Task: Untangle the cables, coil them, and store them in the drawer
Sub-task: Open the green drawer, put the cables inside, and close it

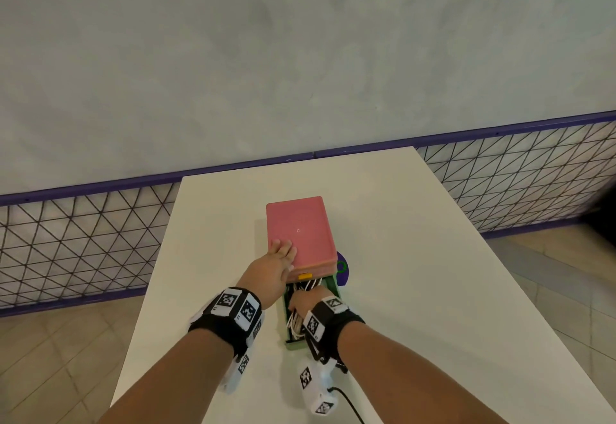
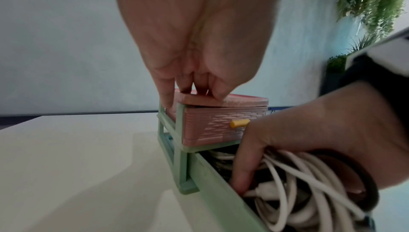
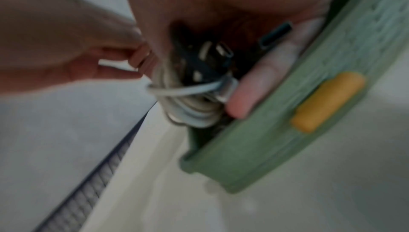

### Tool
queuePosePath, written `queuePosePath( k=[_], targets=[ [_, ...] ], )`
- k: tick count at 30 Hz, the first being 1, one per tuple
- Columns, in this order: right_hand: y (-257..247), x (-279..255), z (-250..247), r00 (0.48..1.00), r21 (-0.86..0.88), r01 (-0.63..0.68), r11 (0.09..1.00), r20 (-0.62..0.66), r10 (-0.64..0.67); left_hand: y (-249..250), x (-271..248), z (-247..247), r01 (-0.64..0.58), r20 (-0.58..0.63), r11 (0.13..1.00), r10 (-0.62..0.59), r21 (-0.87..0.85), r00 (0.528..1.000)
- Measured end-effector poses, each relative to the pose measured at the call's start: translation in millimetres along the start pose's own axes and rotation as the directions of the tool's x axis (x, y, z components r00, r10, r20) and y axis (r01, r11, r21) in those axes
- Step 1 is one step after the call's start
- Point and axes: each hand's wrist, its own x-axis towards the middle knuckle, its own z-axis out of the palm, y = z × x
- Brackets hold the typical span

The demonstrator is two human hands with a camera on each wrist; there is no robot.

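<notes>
A small drawer unit with a pink top (image 1: 298,230) stands mid-table, its lower green drawer (image 1: 285,310) pulled out toward me. My left hand (image 1: 280,255) rests flat on the pink top, with straight fingers (image 2: 199,85) pressing the lid and the thumb down the green frame (image 2: 168,127). My right hand (image 1: 308,298) reaches into the green drawer (image 2: 212,181) and grips a bundle of white and black cables (image 2: 296,188). In the blurred right wrist view, the cables (image 3: 192,113) sit behind the drawer front (image 3: 254,148), which has a yellow handle (image 3: 327,102).
The upper pink drawer (image 2: 210,127) with its yellow knob (image 2: 239,123) is closed. A purple disc (image 1: 343,272) lies just right of the unit. The white table (image 1: 416,240) ends at left and right edges, and a purple-railed mesh fence (image 1: 500,170) runs behind it.
</notes>
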Motion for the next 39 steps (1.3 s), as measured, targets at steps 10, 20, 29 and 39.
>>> queuePosePath(
  k=[10,20,29,39],
  targets=[
    [29,-3,-5,0.954,-0.272,0.240,0.932,-0.114,-0.278,4,0,1,0.023,0.006,1.000,-0.023,0.013,1.000],
    [93,-29,1,0.720,-0.649,0.505,0.569,-0.047,-0.693,5,-1,3,0.031,-0.010,0.999,-0.031,0.007,0.999],
    [90,-21,15,0.819,-0.833,0.368,0.412,0.081,-0.569,7,-1,-1,0.028,-0.003,0.999,-0.028,0.026,1.000],
    [106,-17,-4,0.440,-0.746,0.596,0.296,-0.004,-0.898,7,-1,-1,0.039,-0.010,0.999,-0.039,0.005,0.999]
  ],
)
